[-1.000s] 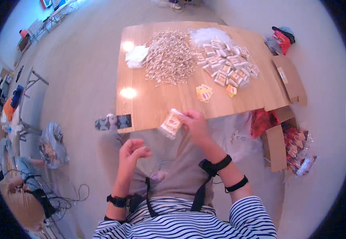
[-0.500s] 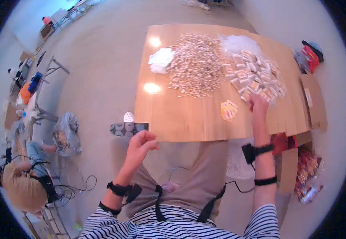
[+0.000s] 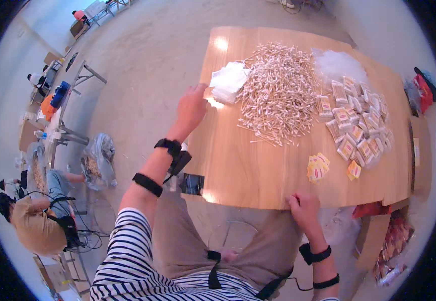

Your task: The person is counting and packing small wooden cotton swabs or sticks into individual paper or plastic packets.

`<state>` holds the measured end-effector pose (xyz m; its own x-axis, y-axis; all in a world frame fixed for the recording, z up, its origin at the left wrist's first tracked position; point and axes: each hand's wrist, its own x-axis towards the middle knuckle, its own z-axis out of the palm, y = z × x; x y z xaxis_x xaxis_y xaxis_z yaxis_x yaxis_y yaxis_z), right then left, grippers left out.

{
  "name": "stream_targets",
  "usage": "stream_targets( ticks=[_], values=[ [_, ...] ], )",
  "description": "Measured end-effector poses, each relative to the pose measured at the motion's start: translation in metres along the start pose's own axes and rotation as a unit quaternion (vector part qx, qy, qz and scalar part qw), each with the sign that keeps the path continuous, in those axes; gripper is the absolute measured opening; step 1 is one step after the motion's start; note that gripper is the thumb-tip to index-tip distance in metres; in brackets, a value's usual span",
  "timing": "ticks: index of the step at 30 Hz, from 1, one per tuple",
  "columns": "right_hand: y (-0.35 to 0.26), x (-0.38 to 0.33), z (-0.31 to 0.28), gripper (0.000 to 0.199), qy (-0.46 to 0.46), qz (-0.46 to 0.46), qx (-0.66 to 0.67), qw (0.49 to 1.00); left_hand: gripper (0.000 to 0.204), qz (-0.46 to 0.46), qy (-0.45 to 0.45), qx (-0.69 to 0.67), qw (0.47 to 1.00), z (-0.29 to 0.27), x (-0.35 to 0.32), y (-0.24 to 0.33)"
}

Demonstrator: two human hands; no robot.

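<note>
My left hand point(image 3: 192, 108) reaches out over the left edge of the wooden table point(image 3: 243, 165), fingers apart, just short of a stack of clear plastic bags point(image 3: 229, 82). It holds nothing. My right hand point(image 3: 304, 210) rests on the table's near edge with its fingers curled over it. A big heap of white paper-wrapped sticks point(image 3: 279, 94) covers the middle of the table. To the right lies a spread of filled small packets point(image 3: 358, 120). A few yellow and red sachets point(image 3: 318, 167) lie near the front edge.
A crumpled clear bag point(image 3: 336, 64) lies at the table's far right. Cardboard boxes point(image 3: 378, 236) with packets stand on the floor to the right. A person in a tan shirt point(image 3: 35, 226) sits at the lower left among cables and a bagged bundle point(image 3: 96, 160).
My right hand has drawn back from the packets to the table's near edge. My left hand has risen from my lap and stretched toward the plastic bags.
</note>
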<state>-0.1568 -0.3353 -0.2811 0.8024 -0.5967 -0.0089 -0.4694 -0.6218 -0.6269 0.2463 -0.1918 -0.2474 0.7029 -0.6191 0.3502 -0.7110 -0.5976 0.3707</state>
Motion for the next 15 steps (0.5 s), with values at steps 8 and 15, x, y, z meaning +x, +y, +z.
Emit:
stream_targets(
  ticks=[8,15],
  values=[
    [-0.011,0.005,-0.003,0.024,-0.024,0.048,0.001,0.999,0.032,-0.002,0.009,0.014,1.000,0.042,0.055,-0.025],
    [-0.013,0.002,-0.003,0.025,-0.056,0.112,-0.043,0.991,0.022,-0.052,0.064,-0.343,0.936,-0.045,0.010,0.012]
  ],
)
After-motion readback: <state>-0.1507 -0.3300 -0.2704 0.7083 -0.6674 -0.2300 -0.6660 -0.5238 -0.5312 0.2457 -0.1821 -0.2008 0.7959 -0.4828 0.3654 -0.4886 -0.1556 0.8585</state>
